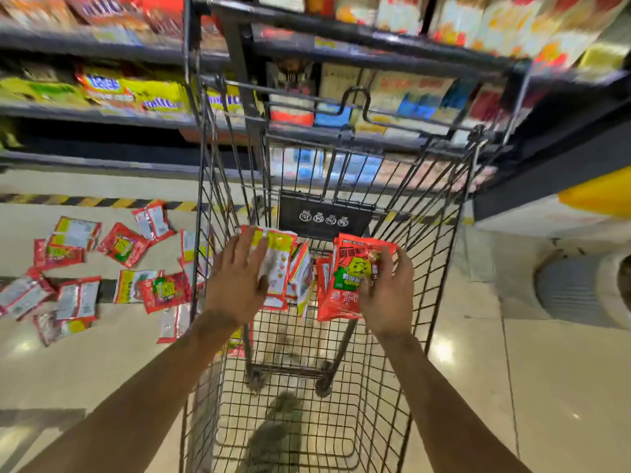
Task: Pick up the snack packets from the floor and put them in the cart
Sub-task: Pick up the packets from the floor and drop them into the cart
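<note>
Head view: you are looking down into the cart, with both bare forearms reaching in from the bottom of the frame.
Cart [431, 254]: a black wire basket of square mesh with sloping walls fills the middle of the frame. A matte black plastic panel [324, 216] with round white icons hangs on its far wall.
Left hand [235, 285]: it is centre-left, inside the basket. Your fingers [246, 247] are straight and spread apart, lying flat on the pale packets [278, 268]. I cannot tell whether your thumb is under them.
Pale packets: these are glossy white-and-yellow backs with red edges, several fanned together and hanging above the mesh bottom.
Right hand [386, 295]: it is centre-right, inside the basket. Your fingers are curled behind the red packet [345, 278] and your thumb presses on its front, so it is clamped.
Red packet: a flat rectangle of crinkly, shiny foil with green-and-yellow print. More red foil is stacked just behind it.
Floor packets [123, 245]: these lie at the left middle of the frame, outside the cart's left wall. They are flat sachets, scattered and overlapping, some red face up and some silvery-white back up.
Floor [102, 363]: polished cream tiles with lamp glare. A yellow-and-black striped strip [85, 201] crosses the upper left.
Shelves [102, 49]: dark boards along the top of the frame, their boxes and bags blurred.
</note>
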A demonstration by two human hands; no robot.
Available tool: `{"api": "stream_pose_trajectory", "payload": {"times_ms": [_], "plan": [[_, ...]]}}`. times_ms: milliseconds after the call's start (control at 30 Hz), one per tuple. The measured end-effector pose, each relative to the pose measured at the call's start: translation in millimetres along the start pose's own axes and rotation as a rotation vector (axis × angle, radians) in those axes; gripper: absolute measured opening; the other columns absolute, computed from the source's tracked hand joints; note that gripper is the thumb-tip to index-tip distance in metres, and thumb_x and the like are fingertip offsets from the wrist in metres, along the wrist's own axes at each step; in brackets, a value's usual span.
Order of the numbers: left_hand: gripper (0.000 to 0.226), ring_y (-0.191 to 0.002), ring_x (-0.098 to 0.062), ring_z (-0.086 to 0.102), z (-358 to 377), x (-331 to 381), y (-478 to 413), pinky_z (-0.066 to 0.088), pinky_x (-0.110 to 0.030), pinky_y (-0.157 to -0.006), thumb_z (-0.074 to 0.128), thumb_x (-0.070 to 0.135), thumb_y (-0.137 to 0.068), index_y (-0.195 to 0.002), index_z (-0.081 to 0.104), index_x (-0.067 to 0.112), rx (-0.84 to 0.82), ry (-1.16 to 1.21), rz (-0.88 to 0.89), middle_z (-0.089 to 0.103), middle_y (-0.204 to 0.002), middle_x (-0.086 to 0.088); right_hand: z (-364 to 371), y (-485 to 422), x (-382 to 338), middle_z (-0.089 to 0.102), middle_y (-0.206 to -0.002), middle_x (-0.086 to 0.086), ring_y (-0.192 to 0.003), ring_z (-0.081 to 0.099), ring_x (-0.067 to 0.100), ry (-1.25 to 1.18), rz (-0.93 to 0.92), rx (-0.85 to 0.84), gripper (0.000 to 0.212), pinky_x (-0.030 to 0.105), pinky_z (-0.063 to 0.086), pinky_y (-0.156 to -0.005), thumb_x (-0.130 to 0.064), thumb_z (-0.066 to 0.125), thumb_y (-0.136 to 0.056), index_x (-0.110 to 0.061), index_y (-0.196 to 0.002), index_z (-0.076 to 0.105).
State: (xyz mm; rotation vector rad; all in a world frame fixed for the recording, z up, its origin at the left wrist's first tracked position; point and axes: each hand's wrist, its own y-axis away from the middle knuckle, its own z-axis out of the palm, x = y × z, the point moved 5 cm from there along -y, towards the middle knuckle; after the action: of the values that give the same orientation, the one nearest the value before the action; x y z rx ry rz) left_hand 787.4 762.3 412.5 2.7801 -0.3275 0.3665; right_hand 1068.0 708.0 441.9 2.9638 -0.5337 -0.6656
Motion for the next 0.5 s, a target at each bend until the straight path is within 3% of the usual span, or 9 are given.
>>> {"api": "stream_pose_trajectory", "payload": {"times_ms": [100, 200, 400, 500], "plan": [[0.072, -0.158, -0.036, 0.015, -53.9, 8.9, 34.6, 0.020, -0.055, -0.124, 0.052, 0.046, -0.100, -0.164, 0.023, 0.027, 0.084, -0.088, 0.082, 0.012, -0.174, -0.005, -46.3, 23.7, -34.1, 0.035, -0.159, 0.023, -0.150, 0.030, 0.040, 0.057, -0.071, -0.028, 0.073, 0.057, 0.034, -0.121, -0.044, 0.059, -0.095, -0.011, -0.156, 0.035], [0.074, -0.156, -0.039, 0.020, -100.9, 11.7, 77.3, 0.017, -0.057, -0.123, 0.038, 0.060, -0.097, -0.162, 0.027, 0.028, 0.135, -0.123, 0.088, 0.017, -0.173, -0.005, -88.2, 60.2, -68.9, 0.027, -0.167, 0.017, -0.156, 0.020, 0.036, 0.096, -0.137, -0.039, 0.082, 0.052, 0.021, -0.128, -0.063, 0.053, -0.096, -0.020, -0.161, 0.029], [0.081, -0.159, -0.036, 0.014, -173.0, 5.0, 216.5, 0.014, -0.060, -0.124, 0.030, 0.073, -0.095, -0.165, 0.020, 0.033, 0.280, -0.162, -0.004, 0.008, -0.174, -0.002, -146.1, 170.2, -126.0, 0.021, -0.170, 0.011, -0.158, 0.016, 0.033, 0.061, -0.237, 0.027, 0.087, 0.055, 0.022, -0.127, -0.070, 0.054, -0.092, -0.028, -0.162, 0.026], [0.084, -0.156, -0.038, 0.023, -193.8, -10.5, 302.8, 0.021, -0.063, -0.121, 0.024, 0.074, -0.092, -0.164, 0.025, 0.031, 0.325, -0.196, -0.068, 0.016, -0.173, -0.006, -160.0, 242.3, -146.4, 0.007, -0.174, 0.004, -0.160, 0.003, 0.029, 0.052, -0.274, 0.012, 0.089, 0.050, 0.010, -0.129, -0.073, 0.052, -0.093, -0.032, -0.164, 0.017]]}}
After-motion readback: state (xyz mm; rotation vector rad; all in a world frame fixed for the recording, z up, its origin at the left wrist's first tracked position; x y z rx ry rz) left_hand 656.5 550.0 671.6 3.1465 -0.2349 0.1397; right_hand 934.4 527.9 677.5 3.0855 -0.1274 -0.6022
